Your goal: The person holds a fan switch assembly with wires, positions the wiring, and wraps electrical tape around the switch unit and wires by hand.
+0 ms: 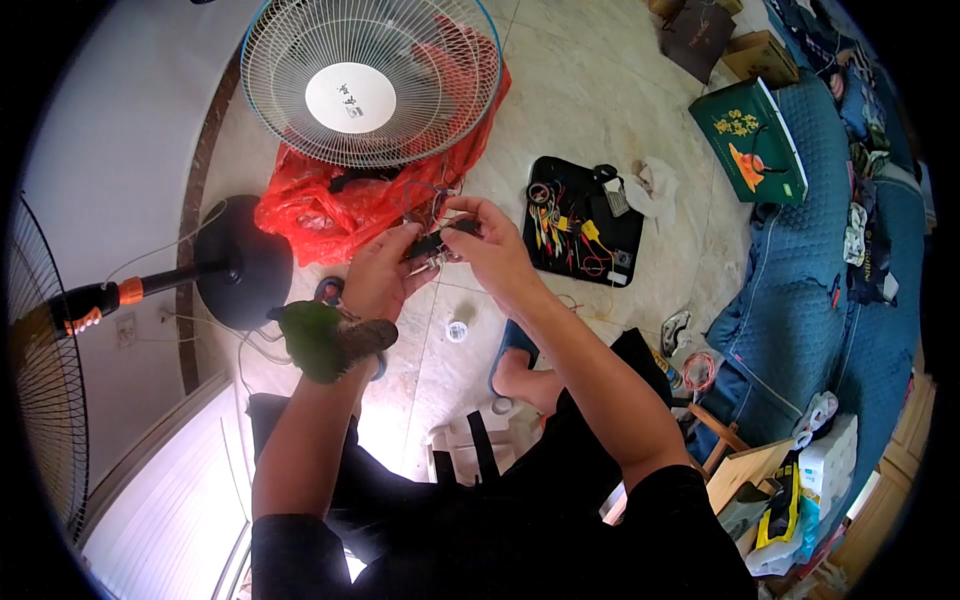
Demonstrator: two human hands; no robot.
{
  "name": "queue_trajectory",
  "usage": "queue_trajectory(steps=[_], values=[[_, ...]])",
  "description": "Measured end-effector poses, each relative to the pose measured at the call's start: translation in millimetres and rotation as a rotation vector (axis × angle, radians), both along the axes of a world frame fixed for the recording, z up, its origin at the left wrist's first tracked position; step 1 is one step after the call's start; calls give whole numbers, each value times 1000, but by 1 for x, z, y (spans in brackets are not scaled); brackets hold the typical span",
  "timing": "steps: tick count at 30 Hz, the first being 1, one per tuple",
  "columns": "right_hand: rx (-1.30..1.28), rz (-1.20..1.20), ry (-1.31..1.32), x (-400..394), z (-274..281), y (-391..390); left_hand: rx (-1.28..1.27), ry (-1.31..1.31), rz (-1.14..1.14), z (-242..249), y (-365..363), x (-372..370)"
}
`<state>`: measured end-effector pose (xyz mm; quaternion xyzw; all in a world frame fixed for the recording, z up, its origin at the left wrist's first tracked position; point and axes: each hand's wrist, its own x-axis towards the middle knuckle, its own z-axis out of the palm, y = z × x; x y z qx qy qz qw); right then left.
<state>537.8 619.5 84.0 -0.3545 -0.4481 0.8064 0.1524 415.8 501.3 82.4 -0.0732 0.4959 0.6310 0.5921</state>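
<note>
Both of my hands meet in front of me around a small dark part with metal bits and thin wires (428,246); its exact kind is too small to make out. My left hand (378,272) is closed on its left side, palm partly turned up. From the right, my right hand (494,252) pinches the same part between thumb and fingers. A green bird (316,342) perches on my left wrist. Just beyond my hands lies a red plastic bag (330,215), with a fan head in a wire guard (350,97) on it.
An open black tool case (560,262) with pliers and leads lies on the tiled floor (600,110). A small white round container (457,331) stands below my hands. A standing fan's base (245,262) is at left. A blue-covered sofa (800,290) lines the right, beside a green gift bag (748,142).
</note>
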Motion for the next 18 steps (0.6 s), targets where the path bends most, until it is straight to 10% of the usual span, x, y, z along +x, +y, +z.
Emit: queue_trajectory(steps=[10, 18], values=[[61, -32, -52, 4, 6, 11, -169, 123, -3, 3, 6, 8], [-57, -127, -74, 10, 11, 36, -71, 903, -120, -6, 8, 9]])
